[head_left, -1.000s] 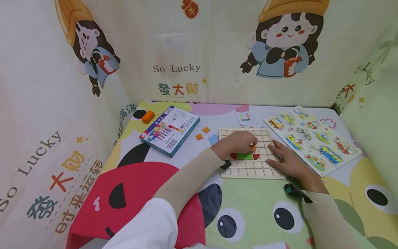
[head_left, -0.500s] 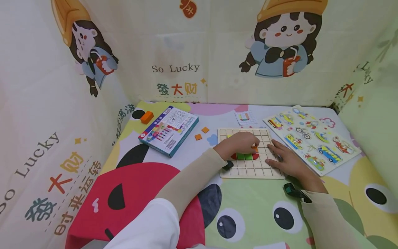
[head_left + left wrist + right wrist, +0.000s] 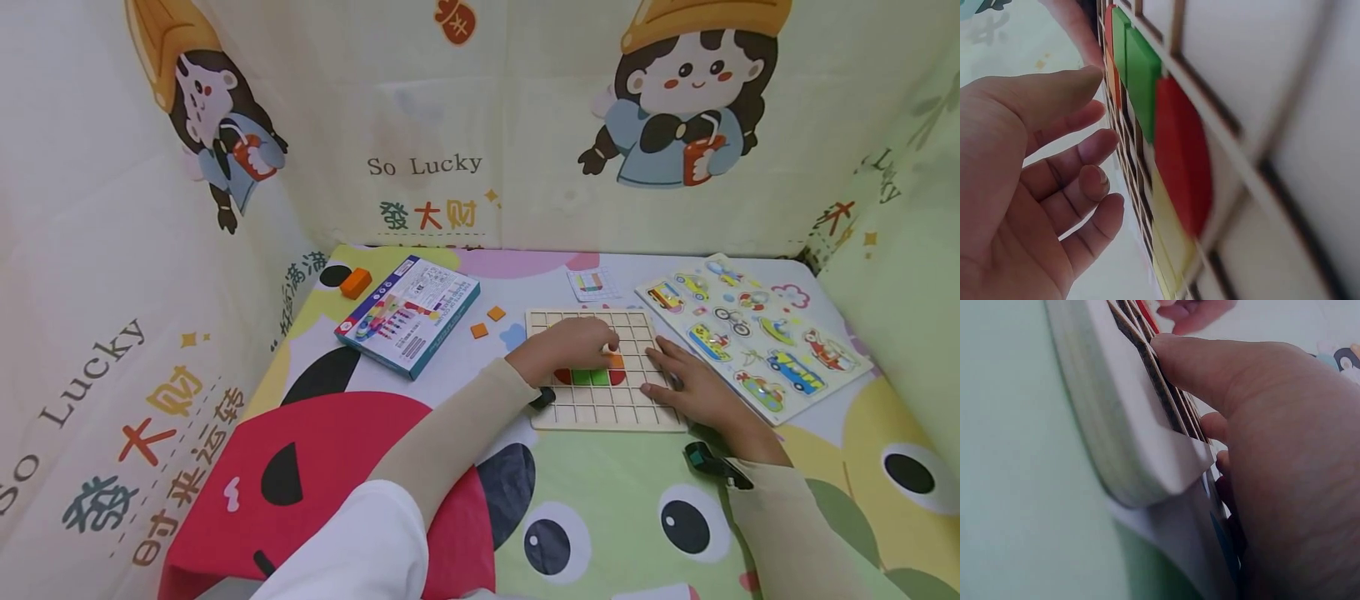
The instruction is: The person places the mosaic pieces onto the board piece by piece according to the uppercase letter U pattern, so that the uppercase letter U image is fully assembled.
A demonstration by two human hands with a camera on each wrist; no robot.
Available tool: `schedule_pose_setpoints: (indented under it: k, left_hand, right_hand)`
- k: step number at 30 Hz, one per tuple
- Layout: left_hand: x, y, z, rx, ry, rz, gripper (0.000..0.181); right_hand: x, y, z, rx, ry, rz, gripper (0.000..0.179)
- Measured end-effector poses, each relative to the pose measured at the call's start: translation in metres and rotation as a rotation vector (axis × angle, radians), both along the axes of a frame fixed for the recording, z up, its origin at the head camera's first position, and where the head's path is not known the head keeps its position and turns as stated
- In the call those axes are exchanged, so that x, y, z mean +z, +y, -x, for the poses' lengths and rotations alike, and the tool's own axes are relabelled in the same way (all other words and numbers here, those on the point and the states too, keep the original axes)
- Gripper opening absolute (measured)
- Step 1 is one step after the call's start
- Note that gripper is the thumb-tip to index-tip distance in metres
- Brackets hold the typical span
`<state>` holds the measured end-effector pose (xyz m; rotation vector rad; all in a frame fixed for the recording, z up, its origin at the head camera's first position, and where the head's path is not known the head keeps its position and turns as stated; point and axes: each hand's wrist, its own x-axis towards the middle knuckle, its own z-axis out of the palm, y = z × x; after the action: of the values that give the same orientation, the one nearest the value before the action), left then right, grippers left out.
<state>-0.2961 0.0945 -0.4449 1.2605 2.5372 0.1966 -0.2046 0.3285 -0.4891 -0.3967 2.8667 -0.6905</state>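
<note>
A wooden grid board [image 3: 600, 415] lies on the table with coloured tiles in its cells. My left hand [image 3: 573, 343] is over the board, its fingers loosely bent and holding nothing in the left wrist view. Beside its fingertips sits an orange tile [image 3: 616, 361], above a row with green tiles [image 3: 591, 377] between red rounded tiles [image 3: 1182, 156]. Pale yellow tiles [image 3: 1169, 234] show in the left wrist view; the left hand mostly hides them in the head view. My right hand [image 3: 693, 387] rests at the board's right edge, thumb on the grid and fingers extended.
Left of the board lie two loose orange tiles [image 3: 479, 331]. Farther left are a flat toy box [image 3: 411, 317] and an orange block [image 3: 356, 283]. A pattern card [image 3: 592, 285] lies behind the board; a picture puzzle board [image 3: 753, 333] is at the right.
My left hand shifted slightly right with the orange tile, then let go of it and drew back a little left. The tile stays in the grid. My right hand keeps its place.
</note>
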Motion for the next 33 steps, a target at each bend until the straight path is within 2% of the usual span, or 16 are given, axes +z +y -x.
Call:
schedule_pose_setpoints:
  k: [4, 7, 11, 22, 29, 33]
  left_hand:
    - [0.000, -0.020, 0.000, 0.009, 0.022, -0.024, 0.028]
    - [0.001, -0.039, 0.000, 0.016, 0.062, -0.033, 0.028]
    - [0.005, -0.064, 0.001, 0.047, 0.083, -0.031, 0.027]
    - [0.008, -0.117, 0.003, 0.155, 0.060, -0.056, 0.027]
    - [0.012, -0.140, 0.004, 0.231, 0.052, -0.015, 0.034]
    - [0.011, -0.156, 0.010, 0.250, 0.064, 0.006, 0.036]
  right_hand:
    - [-0.001, -0.001, 0.000, -0.002, -0.005, 0.001, 0.086]
    - [-0.001, -0.001, 0.000, -0.001, 0.000, -0.002, 0.086]
    - [0.000, -0.001, -0.001, 0.003, 0.007, -0.006, 0.086]
    - [0.002, 0.002, -0.001, 0.010, 0.007, -0.007, 0.086]
    - [0.001, 0.002, -0.002, 0.020, 0.016, 0.002, 0.085]
    - [0.002, 0.000, -0.002, 0.029, 0.022, 0.006, 0.085]
